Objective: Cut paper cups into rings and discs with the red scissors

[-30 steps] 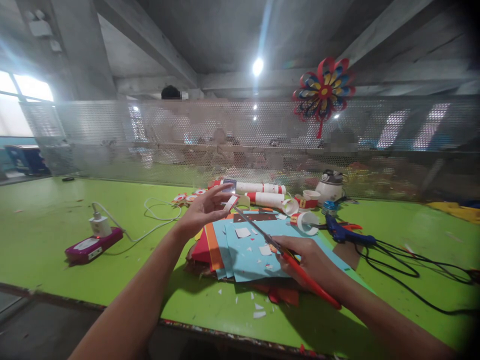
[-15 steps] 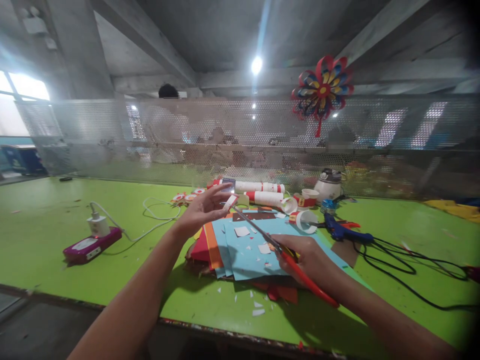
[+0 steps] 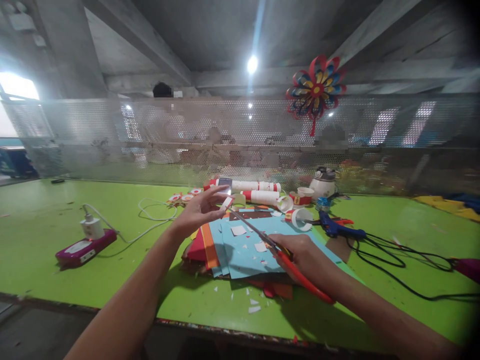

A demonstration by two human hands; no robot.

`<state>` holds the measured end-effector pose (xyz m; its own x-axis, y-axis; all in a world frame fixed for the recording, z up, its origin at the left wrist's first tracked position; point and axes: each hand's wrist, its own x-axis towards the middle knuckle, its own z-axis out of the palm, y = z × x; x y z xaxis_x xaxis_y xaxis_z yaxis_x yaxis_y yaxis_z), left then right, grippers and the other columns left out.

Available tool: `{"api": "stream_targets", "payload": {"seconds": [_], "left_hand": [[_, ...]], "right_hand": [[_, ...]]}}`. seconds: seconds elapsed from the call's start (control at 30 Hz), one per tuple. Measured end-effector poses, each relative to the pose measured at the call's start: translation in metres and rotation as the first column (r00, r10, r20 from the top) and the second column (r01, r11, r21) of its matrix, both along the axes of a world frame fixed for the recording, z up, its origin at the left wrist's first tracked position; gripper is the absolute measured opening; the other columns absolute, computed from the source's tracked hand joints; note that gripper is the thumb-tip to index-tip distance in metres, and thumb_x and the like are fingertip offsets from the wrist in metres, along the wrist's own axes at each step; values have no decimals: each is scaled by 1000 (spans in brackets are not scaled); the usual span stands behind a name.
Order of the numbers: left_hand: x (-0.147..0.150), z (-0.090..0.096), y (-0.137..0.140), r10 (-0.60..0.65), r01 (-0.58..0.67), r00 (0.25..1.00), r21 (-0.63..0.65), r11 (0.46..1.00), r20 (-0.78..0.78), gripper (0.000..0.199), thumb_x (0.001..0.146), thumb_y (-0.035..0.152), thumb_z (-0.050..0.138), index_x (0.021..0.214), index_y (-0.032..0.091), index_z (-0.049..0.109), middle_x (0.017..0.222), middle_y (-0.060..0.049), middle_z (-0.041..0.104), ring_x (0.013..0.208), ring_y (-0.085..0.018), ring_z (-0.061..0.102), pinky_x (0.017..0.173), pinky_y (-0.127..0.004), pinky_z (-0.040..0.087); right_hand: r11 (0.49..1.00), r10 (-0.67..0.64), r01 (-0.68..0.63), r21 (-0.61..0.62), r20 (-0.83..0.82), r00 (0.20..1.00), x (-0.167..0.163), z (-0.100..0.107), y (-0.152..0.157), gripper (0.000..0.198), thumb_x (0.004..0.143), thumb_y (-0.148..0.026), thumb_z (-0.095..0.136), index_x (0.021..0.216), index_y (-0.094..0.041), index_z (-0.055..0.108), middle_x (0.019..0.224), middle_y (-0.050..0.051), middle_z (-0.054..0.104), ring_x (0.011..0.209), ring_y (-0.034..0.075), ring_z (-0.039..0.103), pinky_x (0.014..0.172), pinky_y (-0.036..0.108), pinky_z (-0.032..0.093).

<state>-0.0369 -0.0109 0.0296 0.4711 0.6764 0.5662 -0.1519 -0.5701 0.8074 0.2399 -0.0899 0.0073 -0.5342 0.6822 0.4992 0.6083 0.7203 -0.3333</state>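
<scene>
Small white, red-edged paper piece (image 3: 227,203): light, easily creased

It is raised above the stack of light-blue paper sheets (image 3: 238,265), pinched between thumb and fingers of the left hand (image 3: 197,210), whose other fingers spread loosely. The right hand (image 3: 305,252) is curled around the long metal scissors with red handles (image 3: 292,270), tips at the piece; whether they touch, I cannot tell. It should weigh almost nothing, bend readily and crease under hard pressure, so a light hold at the edge away from the blades suits it.
</scene>
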Motion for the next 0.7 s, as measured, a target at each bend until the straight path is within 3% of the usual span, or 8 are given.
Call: {"api": "stream_targets", "payload": {"seconds": [0.2, 0.37, 0.53, 0.7], "left_hand": [[2, 2, -3, 77, -77, 996, 8, 997, -48, 40, 78, 24, 70, 117, 15, 62, 126, -15, 59, 114, -25, 56, 92, -36, 46], [0, 4, -2, 56, -58, 997, -23, 998, -61, 42, 78, 26, 70, 118, 15, 63, 123, -15, 61, 111, -25, 57, 92, -38, 46], [-4, 3, 0, 48, -48, 999, -16, 999, -4, 43, 75, 26, 71, 116, 16, 65, 124, -14, 61, 113, -25, 55, 97, -37, 41], [-5, 1, 1, 11, -11, 1000, -17, 1000, 5, 44, 76, 25, 69, 119, 15, 65, 124, -15, 61, 114, -26, 54, 97, -38, 40]], "right_hand": [[999, -2, 5, -50, 48, 999, 0, -2, 7, 17, 83, -12, 46, 81, -17, 62, 76, 1, 64, 69, 16, 55, 64, 26, 41], [979, 54, -49, -196, 22, 998, 3, -6, 12, 21, 81, -13, 44, 90, -14, 63, 75, 1, 59, 68, 15, 50, 61, 24, 39], [919, 41, -56, -391, -47, 998, 8, 2, 7, 25, 83, -21, 50, 102, -14, 65, 79, 1, 60, 66, 14, 50, 60, 24, 40], [849, 107, -165, -501, -142, 984, 12, 12, -2, 28, 89, -39, 54, 103, -16, 64, 74, 0, 60, 65, 14, 55, 59, 23, 43]]}}
